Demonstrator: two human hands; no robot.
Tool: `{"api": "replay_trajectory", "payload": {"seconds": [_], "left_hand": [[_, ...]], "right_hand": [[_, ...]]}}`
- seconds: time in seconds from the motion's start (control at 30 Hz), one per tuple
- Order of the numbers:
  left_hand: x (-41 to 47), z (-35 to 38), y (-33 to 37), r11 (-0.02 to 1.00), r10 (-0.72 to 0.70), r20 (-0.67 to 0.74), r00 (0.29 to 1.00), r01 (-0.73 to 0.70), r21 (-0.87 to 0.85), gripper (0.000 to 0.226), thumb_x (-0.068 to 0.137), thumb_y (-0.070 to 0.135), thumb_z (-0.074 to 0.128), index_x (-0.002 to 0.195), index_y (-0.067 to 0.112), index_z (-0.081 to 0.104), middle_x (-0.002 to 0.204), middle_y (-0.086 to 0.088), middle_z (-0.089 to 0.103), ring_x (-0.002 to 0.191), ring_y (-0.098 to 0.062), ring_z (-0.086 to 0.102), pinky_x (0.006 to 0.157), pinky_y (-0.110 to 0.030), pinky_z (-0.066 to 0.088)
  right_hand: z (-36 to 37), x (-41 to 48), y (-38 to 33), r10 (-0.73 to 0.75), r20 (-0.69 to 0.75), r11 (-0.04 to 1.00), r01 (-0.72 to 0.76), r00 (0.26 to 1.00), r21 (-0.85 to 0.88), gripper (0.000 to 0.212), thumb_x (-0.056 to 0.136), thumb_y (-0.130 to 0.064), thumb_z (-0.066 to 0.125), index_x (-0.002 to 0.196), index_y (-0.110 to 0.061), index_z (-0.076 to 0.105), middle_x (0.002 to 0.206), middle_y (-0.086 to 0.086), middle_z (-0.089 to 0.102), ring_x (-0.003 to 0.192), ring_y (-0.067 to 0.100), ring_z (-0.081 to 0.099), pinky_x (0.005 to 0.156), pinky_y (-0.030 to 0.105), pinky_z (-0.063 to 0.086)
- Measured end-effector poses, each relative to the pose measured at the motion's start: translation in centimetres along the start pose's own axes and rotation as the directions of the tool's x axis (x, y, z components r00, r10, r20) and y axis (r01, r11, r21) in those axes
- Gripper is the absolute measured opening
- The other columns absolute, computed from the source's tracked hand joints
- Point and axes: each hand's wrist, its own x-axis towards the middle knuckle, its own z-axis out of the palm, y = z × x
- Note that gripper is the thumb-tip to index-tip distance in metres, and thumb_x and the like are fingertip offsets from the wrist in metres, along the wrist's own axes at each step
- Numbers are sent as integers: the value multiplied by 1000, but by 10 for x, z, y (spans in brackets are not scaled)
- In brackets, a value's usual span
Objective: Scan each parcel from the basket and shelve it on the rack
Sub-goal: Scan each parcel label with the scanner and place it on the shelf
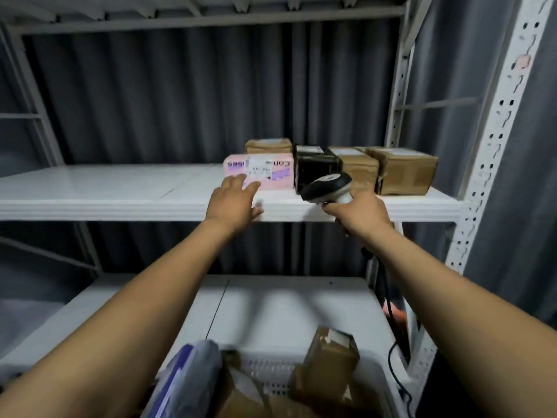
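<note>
A pink parcel (271, 173) with a white label lies on the white rack's middle shelf (105, 191). My left hand (233, 200) is stretched out with straight fingers, its fingertips at the parcel's front face. My right hand (358, 214) grips the handle of a black and white barcode scanner (327, 187), held at the shelf's front edge just right of the pink parcel. A white basket (271, 372) at the bottom holds several parcels, among them a brown box (328, 363) and a grey and purple bag (193, 378).
Behind and right of the pink parcel stand a black box (316, 164) and three brown cartons (404, 170). The shelf's left half is bare. A perforated white upright (494, 140) frames the right side. A black cable (391, 351) hangs beside the lower shelf (286, 309).
</note>
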Motion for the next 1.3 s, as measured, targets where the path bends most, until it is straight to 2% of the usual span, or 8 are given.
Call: {"api": "replay_trajectory", "payload": {"seconds": [0.1,0.2,0.33,0.6,0.77,0.87,0.97,1.3], "left_hand": [[-46,-1,8,999,16,61,998,-14,-42,62,92,43,58,146,20,37,155,-14,26,140,-33,26,108,-44,34],[-95,5,12,998,23,145,989,-15,-56,59,92,43,58,143,20,41,152,-12,30,138,-32,29,105,-45,37],[-159,31,7,998,7,250,968,7,-54,58,92,45,57,142,20,44,149,-9,35,135,-32,33,103,-44,40],[-268,102,1,990,10,422,907,50,-131,54,93,33,57,143,21,42,149,-7,38,136,-27,35,107,-34,35],[-299,145,14,975,30,570,821,102,-199,68,88,36,65,147,20,34,153,-10,31,136,-31,36,110,-42,36],[-306,168,13,964,-2,631,776,169,-205,83,84,35,70,152,25,23,158,-8,20,140,-34,27,114,-43,30],[-311,183,10,939,-25,640,768,238,-249,97,76,31,78,152,29,17,157,-10,19,138,-35,32,114,-45,31],[-323,212,-6,938,7,529,848,177,-297,100,72,28,82,150,29,20,159,-9,16,138,-33,33,109,-43,35]], "right_hand": [[-1,-45,10,27,59,1000,-28,998,14,26,71,-43,71,74,-19,62,75,7,69,70,30,67,71,43,59],[3,-90,24,70,91,996,-75,993,43,20,74,-37,73,77,-18,66,66,3,67,56,22,63,66,41,57],[20,-143,51,122,180,992,-126,976,8,19,77,-33,73,84,-16,69,74,4,71,58,21,67,66,38,59],[62,-207,101,245,280,970,-230,928,-83,39,59,-56,66,79,-22,64,83,4,72,78,31,69,74,45,58],[76,-222,127,304,321,953,-282,897,-116,21,82,-39,72,91,-25,60,72,-6,63,63,12,60,55,24,44],[85,-228,145,339,327,941,-314,882,-130,25,81,-38,75,90,-17,64,74,-2,66,69,16,64,65,34,55],[91,-231,158,365,331,930,-356,870,-91,26,77,-36,77,88,-15,67,77,4,71,74,23,68,71,47,60],[110,-234,186,383,329,921,-387,863,-56,14,78,-26,75,75,-17,65,70,7,67,69,30,66,68,52,59]]}}
